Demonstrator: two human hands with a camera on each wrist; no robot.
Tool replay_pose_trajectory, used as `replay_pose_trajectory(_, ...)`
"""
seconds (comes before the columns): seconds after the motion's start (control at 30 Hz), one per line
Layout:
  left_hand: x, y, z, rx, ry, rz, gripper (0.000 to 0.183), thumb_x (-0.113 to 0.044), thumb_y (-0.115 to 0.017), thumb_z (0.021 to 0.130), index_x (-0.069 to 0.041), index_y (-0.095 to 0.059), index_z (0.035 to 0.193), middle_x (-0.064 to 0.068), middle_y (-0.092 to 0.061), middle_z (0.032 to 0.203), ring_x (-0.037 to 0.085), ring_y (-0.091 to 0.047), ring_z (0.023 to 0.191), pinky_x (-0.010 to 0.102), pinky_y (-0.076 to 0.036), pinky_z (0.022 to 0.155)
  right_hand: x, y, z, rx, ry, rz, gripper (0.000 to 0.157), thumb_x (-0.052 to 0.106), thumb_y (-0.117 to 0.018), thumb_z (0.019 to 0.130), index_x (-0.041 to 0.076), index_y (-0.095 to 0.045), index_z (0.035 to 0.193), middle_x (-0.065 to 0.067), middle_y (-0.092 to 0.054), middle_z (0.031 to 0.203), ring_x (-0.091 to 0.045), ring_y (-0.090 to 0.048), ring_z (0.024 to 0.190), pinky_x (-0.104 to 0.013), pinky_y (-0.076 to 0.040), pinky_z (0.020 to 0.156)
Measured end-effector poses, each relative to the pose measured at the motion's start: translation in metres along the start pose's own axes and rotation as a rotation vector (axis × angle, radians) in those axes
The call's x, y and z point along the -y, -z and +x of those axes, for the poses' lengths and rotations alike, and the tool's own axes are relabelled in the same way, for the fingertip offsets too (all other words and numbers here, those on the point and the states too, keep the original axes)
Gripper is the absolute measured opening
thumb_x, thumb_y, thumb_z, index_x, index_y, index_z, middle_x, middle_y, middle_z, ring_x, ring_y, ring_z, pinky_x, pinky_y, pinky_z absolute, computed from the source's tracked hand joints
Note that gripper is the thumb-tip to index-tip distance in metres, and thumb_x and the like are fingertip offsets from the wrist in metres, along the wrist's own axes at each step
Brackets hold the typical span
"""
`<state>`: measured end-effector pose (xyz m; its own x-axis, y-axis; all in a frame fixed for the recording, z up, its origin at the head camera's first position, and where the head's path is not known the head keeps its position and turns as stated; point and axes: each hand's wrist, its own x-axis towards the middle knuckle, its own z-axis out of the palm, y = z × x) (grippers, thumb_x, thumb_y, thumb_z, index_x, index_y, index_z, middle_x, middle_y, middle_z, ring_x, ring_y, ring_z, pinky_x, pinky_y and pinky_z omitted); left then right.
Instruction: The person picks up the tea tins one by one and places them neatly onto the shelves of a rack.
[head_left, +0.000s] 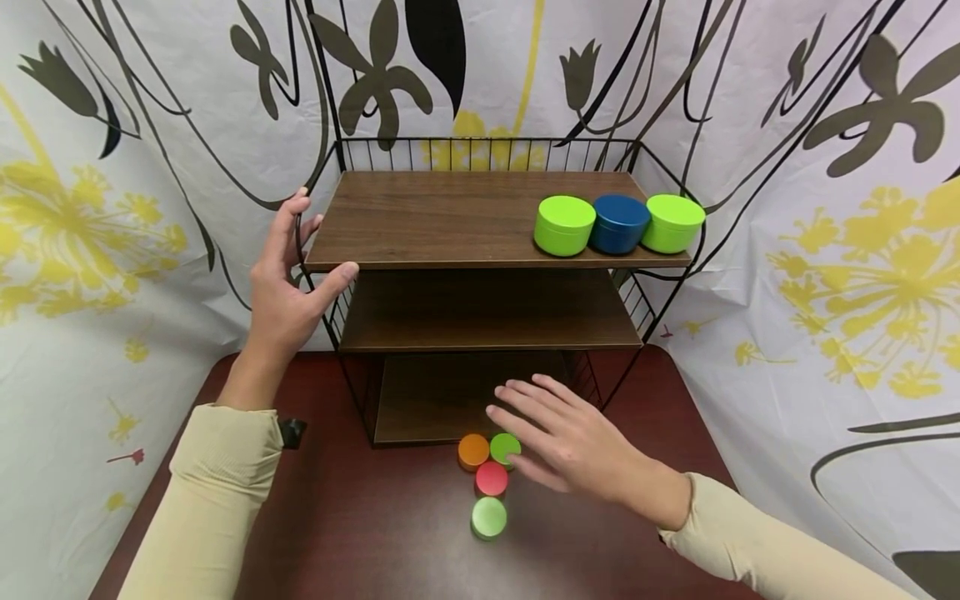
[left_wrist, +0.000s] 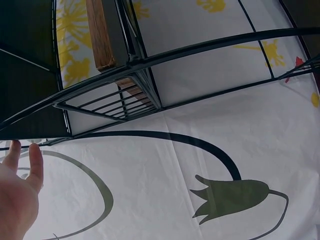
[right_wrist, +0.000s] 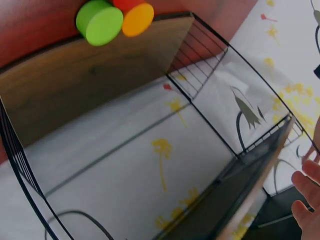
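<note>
My left hand (head_left: 285, 283) is at the left end of a three-tier shelf rack, its fingers extended beside the black wire side frame (head_left: 298, 237) and its thumb by the top board's (head_left: 427, 217) front edge. My right hand (head_left: 573, 437) hovers with fingers spread, holding nothing, beside a green round container (head_left: 505, 447). Close to that stand an orange one (head_left: 473, 451), a red one (head_left: 491, 478) and a light green one (head_left: 489, 517). On the top board's right end, a blue round container (head_left: 619, 223) sits between a left green one (head_left: 565, 225) and a right green one (head_left: 673, 222).
Below the top board are a middle board (head_left: 487, 312) and a bottom board (head_left: 442, 396). The rack stands on a dark red table (head_left: 360, 525). A flower-patterned white cloth (head_left: 825, 275) hangs behind and at both sides.
</note>
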<state>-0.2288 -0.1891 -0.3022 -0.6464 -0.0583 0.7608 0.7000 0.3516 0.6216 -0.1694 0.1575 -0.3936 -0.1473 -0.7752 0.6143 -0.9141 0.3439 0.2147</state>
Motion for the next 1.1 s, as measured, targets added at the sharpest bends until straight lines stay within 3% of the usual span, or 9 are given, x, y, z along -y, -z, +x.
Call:
replay_pose_trajectory(0.17, 0.004, 0.000, 0.001, 0.007, -0.007, 0.003, 0.070, -0.006, -0.077, 0.084, 0.000, -0.043, 0.145, 0.011, -0.041, 0.155, 0.032, -0.051, 0.132, 0.032, -0.040, 0.108, 0.008, -0.012, -0.008, 0.016, -0.014, 0.010, 0.044, 0.033, -0.047, 0.104, 0.004, -0.061, 0.134, -0.016, -0.060, 0.135, -0.031, -0.058, 0.123, -0.051, -0.044, 0.102)
replay_pose_trajectory(0.57, -0.009, 0.000, 0.000, 0.007, 0.005, -0.019, 0.068, -0.007, -0.076, 0.085, 0.002, -0.043, 0.143, 0.015, -0.040, 0.154, 0.034, -0.051, 0.132, 0.028, -0.041, 0.106, 0.022, -0.036, -0.024, 0.024, -0.011, 0.032, 0.043, 0.033, -0.047, 0.103, 0.004, -0.062, 0.131, -0.015, -0.060, 0.133, -0.031, -0.060, 0.122, -0.051, -0.045, 0.101)
replay_pose_trajectory(0.8, 0.015, 0.001, 0.001, 0.002, 0.002, -0.018, 0.072, -0.007, -0.079, 0.083, -0.001, -0.044, 0.145, 0.012, -0.040, 0.155, 0.030, -0.052, 0.132, 0.029, -0.041, 0.105, 0.032, -0.051, -0.033, 0.013, -0.012, 0.034, 0.042, 0.034, -0.048, 0.103, 0.005, -0.063, 0.129, -0.016, -0.063, 0.129, -0.029, -0.061, 0.119, -0.050, -0.047, 0.098)
replay_pose_trajectory(0.9, 0.025, 0.003, 0.001, 0.010, -0.018, -0.013, 0.072, -0.010, -0.079, 0.083, -0.004, -0.044, 0.146, 0.007, -0.040, 0.156, 0.026, -0.052, 0.132, 0.030, -0.041, 0.106, 0.036, -0.056, -0.039, 0.059, -0.033, 0.049, 0.043, 0.035, -0.048, 0.103, 0.007, -0.063, 0.131, -0.014, -0.062, 0.131, -0.028, -0.060, 0.121, -0.049, -0.046, 0.101)
replay_pose_trajectory(1.1, 0.028, 0.003, 0.002, 0.013, -0.043, -0.027, 0.070, -0.016, -0.079, 0.084, -0.009, -0.047, 0.145, 0.001, -0.041, 0.155, 0.025, -0.052, 0.132, 0.034, -0.040, 0.108, 0.043, -0.066, -0.051, 0.139, -0.078, 0.104, 0.042, 0.036, -0.052, 0.101, 0.010, -0.061, 0.132, -0.013, -0.060, 0.132, -0.026, -0.057, 0.126, -0.050, -0.044, 0.103)
